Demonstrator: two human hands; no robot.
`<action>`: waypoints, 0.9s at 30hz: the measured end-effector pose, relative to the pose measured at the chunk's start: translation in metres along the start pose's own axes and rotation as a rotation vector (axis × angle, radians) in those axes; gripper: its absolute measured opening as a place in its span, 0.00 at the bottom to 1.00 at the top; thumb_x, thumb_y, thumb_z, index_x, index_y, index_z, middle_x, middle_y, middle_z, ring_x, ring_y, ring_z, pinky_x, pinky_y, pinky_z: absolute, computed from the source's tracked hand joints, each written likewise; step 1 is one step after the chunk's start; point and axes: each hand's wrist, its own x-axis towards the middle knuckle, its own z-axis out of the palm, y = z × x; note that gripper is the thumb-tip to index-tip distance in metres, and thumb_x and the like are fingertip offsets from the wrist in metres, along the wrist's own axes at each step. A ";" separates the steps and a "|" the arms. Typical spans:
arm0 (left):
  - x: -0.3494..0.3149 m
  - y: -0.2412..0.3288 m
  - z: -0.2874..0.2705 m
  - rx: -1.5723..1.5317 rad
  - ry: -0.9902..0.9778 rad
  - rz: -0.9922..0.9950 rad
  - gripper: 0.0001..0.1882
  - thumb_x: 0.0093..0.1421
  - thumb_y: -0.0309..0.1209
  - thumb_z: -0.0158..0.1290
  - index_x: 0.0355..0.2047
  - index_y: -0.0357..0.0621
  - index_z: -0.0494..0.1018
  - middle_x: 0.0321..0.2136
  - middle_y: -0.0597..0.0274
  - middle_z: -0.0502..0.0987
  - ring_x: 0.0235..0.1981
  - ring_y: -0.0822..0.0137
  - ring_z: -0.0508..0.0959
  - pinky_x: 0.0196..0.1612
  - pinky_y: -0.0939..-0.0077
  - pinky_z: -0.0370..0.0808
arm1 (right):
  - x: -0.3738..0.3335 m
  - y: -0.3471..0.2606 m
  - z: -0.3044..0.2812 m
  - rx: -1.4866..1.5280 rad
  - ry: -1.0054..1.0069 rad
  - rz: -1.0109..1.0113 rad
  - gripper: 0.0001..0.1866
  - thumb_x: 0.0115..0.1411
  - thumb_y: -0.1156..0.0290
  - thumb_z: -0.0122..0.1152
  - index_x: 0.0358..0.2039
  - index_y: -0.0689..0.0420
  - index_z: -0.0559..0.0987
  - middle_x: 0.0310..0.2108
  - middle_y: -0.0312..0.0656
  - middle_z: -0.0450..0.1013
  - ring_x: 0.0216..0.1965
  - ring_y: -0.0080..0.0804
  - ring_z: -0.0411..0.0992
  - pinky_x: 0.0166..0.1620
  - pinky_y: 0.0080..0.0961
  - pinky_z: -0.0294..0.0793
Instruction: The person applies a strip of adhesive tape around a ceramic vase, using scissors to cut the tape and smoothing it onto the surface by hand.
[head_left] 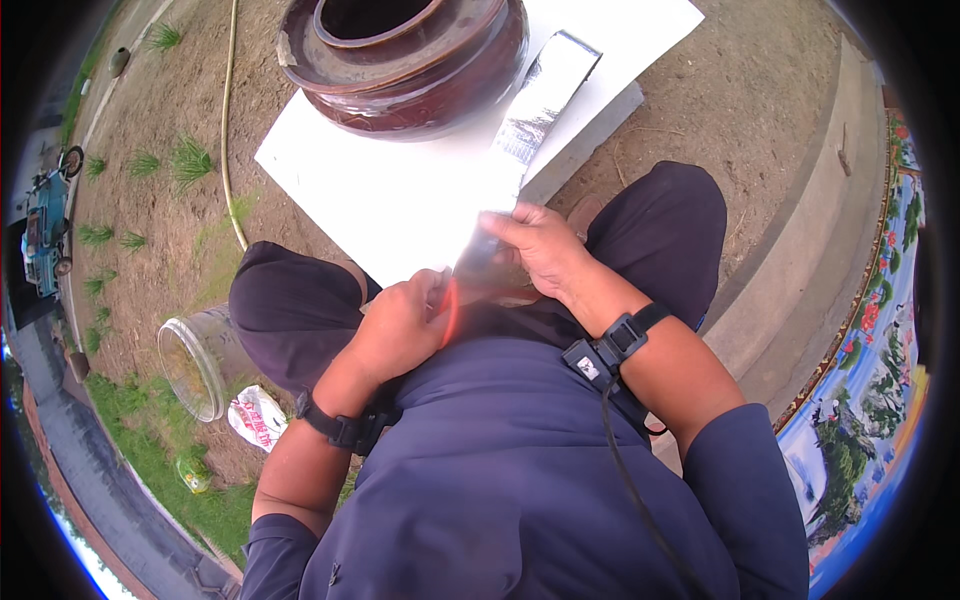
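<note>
My right hand is closed, thumb and fingers pinching the lower end of a silver foil strip. That strip runs up and away across a white board, and its far end curls near the jar. At my lap, my left hand is curled shut beside the strip's near end. A thin, curved orange-red item shows along its fingers; blur hides its kind. On the board's far part stands a brown glazed jar with a wide rim and a round dark mouth.
A grey slab lies under the board. Left of my knees are a clear plastic tub, a white bag and a pale hose on bare soil. A concrete ledge and a painted panel run along the right.
</note>
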 end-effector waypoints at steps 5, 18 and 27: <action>0.000 -0.006 0.001 -0.019 -0.010 0.014 0.16 0.63 0.22 0.58 0.49 0.27 0.71 0.35 0.51 0.84 0.36 0.67 0.86 0.41 0.74 0.83 | 0.001 0.000 -0.001 -0.007 -0.008 0.011 0.17 0.64 0.62 0.68 0.45 0.63 0.82 0.38 0.40 0.79 0.37 0.26 0.75 0.41 0.25 0.75; 0.003 -0.012 0.004 -0.126 -0.035 0.014 0.16 0.64 0.20 0.59 0.50 0.27 0.70 0.35 0.51 0.82 0.35 0.67 0.85 0.39 0.74 0.83 | 0.003 0.004 -0.006 -0.030 -0.029 0.048 0.11 0.67 0.63 0.66 0.46 0.52 0.83 0.40 0.29 0.80 0.40 0.17 0.76 0.40 0.17 0.74; 0.001 0.004 -0.011 0.072 0.022 0.038 0.17 0.60 0.25 0.59 0.48 0.29 0.72 0.32 0.48 0.83 0.33 0.59 0.85 0.40 0.69 0.81 | 0.006 -0.003 -0.005 -0.046 -0.012 0.024 0.10 0.67 0.64 0.66 0.45 0.53 0.82 0.39 0.30 0.80 0.38 0.18 0.76 0.38 0.18 0.74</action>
